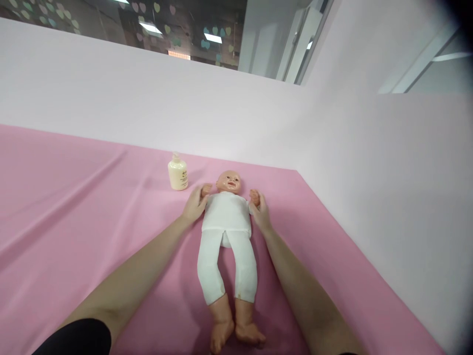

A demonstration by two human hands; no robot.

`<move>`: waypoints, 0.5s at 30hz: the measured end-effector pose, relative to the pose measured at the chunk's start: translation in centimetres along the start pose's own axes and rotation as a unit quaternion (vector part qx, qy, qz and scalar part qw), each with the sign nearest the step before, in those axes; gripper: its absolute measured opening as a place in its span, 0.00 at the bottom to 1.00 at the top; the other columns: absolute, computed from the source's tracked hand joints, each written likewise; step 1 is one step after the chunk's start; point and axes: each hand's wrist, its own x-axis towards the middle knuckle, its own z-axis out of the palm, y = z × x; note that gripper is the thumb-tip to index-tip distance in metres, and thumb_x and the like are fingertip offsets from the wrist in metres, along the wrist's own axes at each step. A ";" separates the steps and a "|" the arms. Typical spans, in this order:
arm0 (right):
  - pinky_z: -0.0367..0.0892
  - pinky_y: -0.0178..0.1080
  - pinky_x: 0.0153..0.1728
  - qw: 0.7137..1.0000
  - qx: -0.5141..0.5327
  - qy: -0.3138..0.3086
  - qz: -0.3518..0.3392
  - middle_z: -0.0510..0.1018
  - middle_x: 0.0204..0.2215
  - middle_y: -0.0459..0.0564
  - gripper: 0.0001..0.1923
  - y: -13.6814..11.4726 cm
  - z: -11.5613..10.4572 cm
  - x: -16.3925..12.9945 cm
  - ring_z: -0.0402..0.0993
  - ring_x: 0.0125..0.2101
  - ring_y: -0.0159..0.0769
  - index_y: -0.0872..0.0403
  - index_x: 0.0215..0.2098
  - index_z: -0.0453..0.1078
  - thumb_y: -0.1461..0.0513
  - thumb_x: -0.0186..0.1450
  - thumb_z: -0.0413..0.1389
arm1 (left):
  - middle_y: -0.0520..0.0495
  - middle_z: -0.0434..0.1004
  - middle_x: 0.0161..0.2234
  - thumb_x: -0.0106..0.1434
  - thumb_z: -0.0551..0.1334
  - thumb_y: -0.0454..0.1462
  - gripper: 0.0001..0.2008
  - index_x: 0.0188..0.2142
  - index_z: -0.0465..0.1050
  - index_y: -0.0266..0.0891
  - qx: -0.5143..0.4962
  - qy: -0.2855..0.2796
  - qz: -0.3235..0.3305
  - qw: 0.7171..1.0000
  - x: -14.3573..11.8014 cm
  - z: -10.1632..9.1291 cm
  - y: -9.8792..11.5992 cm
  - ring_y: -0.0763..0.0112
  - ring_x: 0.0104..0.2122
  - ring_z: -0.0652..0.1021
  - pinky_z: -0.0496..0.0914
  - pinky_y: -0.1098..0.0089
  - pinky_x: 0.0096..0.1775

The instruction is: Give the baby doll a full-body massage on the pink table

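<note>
A baby doll (227,214) with a white cloth body lies on its back, its head toward the wall and its bare feet toward me. My left hand (195,203) is wrapped round the doll's arm on the left, just below its small raised hand. On the other side, my right hand (260,213) grips the doll's other arm near the wrist. Both doll hands show above my fingers, at either side of its head. Part of my fingers is hidden behind the doll's arms.
A cream pump bottle (178,173) stands left of the doll's head, close to my left hand. The pink sheet (92,207) has creases on the left. White walls (148,98) rise behind and at the right, with a window (185,29) above.
</note>
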 end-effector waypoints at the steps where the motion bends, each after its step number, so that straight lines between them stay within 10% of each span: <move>1: 0.59 0.46 0.56 0.998 -0.039 -0.047 -0.027 0.69 0.53 0.50 0.23 -0.2 0.1 -0.1 0.65 0.52 0.40 0.50 0.55 0.62 0.60 0.61 0.52 | 0.43 0.70 0.48 0.63 0.54 0.40 0.17 0.51 0.63 0.40 0.042 -0.050 0.031 0.997 -0.1 0.2 0.2 0.61 0.49 0.70 0.63 0.58 0.53; 6: 0.58 0.47 0.56 0.988 -0.094 -0.101 -0.074 0.72 0.50 0.49 0.23 -0.6 0.5 -0.4 0.66 0.51 0.41 0.48 0.54 0.64 0.61 0.60 0.53 | 0.43 0.70 0.48 0.63 0.55 0.41 0.18 0.52 0.64 0.40 0.080 -0.105 0.063 0.989 -0.3 0.7 0.5 0.59 0.49 0.69 0.61 0.55 0.53; 10: 0.61 0.45 0.54 0.997 0.062 0.020 0.036 0.69 0.53 0.52 0.23 0.1 0.4 0.0 0.66 0.51 0.39 0.52 0.53 0.62 0.59 0.60 0.52 | 0.44 0.68 0.51 0.63 0.55 0.42 0.19 0.53 0.60 0.42 -0.098 0.044 -0.060 0.992 -0.1 0.5 -0.7 0.63 0.51 0.69 0.63 0.60 0.54; 15: 0.67 0.43 0.46 0.921 0.220 0.249 0.203 0.70 0.42 0.48 0.20 3.1 -1.0 1.4 0.70 0.43 0.35 0.51 0.49 0.60 0.57 0.58 0.50 | 0.42 0.65 0.53 0.65 0.51 0.44 0.15 0.49 0.58 0.42 -0.283 0.263 -0.280 0.879 0.9 0.1 -4.3 0.65 0.53 0.68 0.63 0.63 0.55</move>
